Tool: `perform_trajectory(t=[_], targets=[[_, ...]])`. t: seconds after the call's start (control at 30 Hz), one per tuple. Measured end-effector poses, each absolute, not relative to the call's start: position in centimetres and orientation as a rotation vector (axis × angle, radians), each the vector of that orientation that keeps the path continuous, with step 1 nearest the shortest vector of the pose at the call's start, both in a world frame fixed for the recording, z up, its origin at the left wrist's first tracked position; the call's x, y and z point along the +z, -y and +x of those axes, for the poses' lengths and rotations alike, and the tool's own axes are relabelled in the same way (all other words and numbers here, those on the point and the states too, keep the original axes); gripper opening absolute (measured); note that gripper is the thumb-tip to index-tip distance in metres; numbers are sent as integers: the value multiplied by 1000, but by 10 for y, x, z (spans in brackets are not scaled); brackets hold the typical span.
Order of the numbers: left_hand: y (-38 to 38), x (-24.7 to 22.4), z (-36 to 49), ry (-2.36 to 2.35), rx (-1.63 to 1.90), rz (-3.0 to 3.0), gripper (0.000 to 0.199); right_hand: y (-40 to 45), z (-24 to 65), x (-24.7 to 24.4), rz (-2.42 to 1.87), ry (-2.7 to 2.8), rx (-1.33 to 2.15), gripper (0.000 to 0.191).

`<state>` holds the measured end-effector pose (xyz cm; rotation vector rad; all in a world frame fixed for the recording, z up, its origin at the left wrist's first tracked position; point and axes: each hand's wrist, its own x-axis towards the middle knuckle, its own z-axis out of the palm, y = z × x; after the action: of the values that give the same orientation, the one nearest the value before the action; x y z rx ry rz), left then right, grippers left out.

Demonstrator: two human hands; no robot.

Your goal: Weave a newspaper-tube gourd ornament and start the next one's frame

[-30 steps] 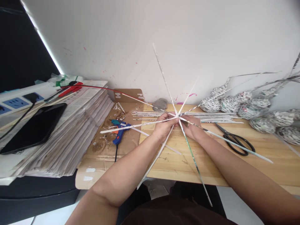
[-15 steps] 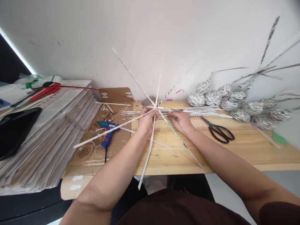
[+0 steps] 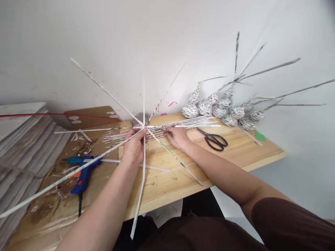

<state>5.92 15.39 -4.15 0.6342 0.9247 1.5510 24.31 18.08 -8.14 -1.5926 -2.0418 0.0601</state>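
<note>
My left hand [image 3: 134,144] is closed on the middle of a star of rolled paper sticks [image 3: 112,96], pinching where they cross. Its arms fan out in several directions above the table. One arm of the star points right towards my right hand [image 3: 176,135]. The fingers of that hand are closed on this paper stick, which runs on past the knuckles; the fingertips are partly hidden. Behind and beneath both hands lies a bundle of loose paper sticks [image 3: 201,121].
Black-handled scissors [image 3: 216,141] lie right of my hand. Several woven paper gourd shapes [image 3: 190,110] stand along the wall, long ends sticking out. A blue glue gun [image 3: 85,176] lies on stained cardboard [image 3: 101,195] at left, beside a paper stack [image 3: 31,153]. The wooden table [image 3: 180,177] ends towards me.
The view has swung right, so things appear shifted left. My left hand still grips the star's middle. My right hand stays beside it, closed, with little visible change.
</note>
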Motion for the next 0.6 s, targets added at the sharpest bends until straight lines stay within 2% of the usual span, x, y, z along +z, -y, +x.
perform_trajectory(t=[0.4,0.6], targets=[[-152,-42,58,-944,1547,645,47,-178,250,-71,-1696,2095,13,17],[-155,-43,58,-935,1559,645,45,-183,283,-47,-1799,2059,-52,18]])
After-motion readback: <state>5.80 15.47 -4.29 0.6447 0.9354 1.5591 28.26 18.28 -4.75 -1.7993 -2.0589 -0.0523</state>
